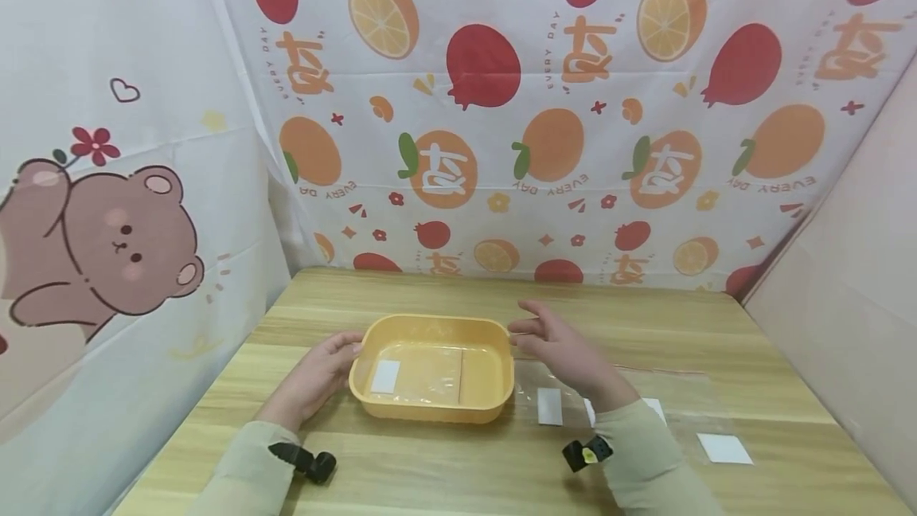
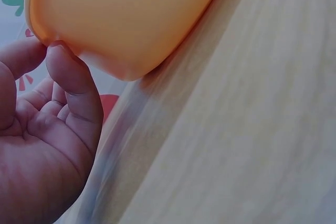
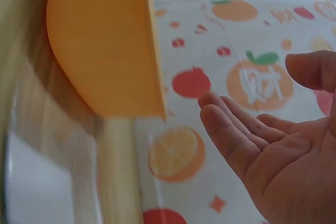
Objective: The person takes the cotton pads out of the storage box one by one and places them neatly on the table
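Note:
A yellow plastic tray (image 1: 431, 412) stands on the wooden table, with a clear zip bag (image 1: 426, 373) bearing a white label lying inside it. My left hand (image 1: 318, 377) pinches the tray's left rim between thumb and finger, as the left wrist view shows at the tray wall (image 2: 126, 19). Just off the tray's right end, my right hand (image 1: 566, 353) is held with fingers spread and nothing in it. In the right wrist view this hand (image 3: 283, 156) has its palm showing, apart from the tray (image 3: 105, 45).
Several clear bags with white labels (image 1: 549, 406) lie flat on the table right of the tray, partly under my right forearm. Another white label (image 1: 725, 448) is farther right. A fruit-print curtain (image 1: 487, 142) hangs behind the wooden table (image 1: 444, 476); a bear-print sheet (image 1: 129, 237) hangs at left.

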{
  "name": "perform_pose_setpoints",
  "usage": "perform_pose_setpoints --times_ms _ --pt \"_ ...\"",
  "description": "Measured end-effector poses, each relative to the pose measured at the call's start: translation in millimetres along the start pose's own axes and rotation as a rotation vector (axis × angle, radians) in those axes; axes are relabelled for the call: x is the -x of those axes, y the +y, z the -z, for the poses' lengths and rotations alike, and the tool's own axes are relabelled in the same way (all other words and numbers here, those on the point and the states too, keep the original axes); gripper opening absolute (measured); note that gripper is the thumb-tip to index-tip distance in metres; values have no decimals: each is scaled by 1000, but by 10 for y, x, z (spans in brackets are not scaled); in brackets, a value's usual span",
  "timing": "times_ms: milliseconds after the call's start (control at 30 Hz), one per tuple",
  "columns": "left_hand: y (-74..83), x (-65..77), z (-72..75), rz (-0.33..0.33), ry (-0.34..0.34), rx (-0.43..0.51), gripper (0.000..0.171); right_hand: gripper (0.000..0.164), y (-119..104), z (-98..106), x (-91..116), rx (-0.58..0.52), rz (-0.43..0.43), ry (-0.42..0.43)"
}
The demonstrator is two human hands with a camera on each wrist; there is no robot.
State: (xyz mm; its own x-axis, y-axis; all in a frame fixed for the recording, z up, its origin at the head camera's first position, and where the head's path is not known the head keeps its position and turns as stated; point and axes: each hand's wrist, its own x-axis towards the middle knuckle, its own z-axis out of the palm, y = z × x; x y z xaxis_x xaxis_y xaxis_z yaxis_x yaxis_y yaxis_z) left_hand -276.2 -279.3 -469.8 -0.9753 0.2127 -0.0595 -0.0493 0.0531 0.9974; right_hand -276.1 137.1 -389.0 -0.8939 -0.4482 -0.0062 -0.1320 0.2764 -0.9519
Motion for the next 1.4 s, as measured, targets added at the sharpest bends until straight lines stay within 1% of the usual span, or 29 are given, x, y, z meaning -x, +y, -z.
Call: perform_pose_setpoints --times_ms 200,333,467,533,700,800,1067,1167,1300,1400 --pt "-6 20 18 8 8 2 54 66 5 -256 -177 -80 4 -90" --pt "-1 14 32 17 16 -3 52 61 10 -424 -302 -103 -16 -103" --pt "12 16 29 23 12 -6 53 64 6 -604 -418 -151 -55 -79" --pt "16 15 26 24 12 -4 53 65 5 -683 -473 -134 -71 -64" --pt "18 11 28 21 13 -5 54 66 -2 -835 -565 -4 -117 -32" --pt "21 5 29 15 11 -10 54 66 8 -900 -604 3 -142 -18" --pt "42 1 26 12 9 -23 52 63 69 -998 -690 -122 -181 44" --pt "45 3 25 13 13 -30 52 63 80 -1012 -708 -148 -185 57" --pt "38 0 22 15 15 -32 52 67 106 -1027 -732 -115 -183 51" --pt "27 -4 19 16 12 -30 53 69 142 -1048 -748 -68 -169 14"
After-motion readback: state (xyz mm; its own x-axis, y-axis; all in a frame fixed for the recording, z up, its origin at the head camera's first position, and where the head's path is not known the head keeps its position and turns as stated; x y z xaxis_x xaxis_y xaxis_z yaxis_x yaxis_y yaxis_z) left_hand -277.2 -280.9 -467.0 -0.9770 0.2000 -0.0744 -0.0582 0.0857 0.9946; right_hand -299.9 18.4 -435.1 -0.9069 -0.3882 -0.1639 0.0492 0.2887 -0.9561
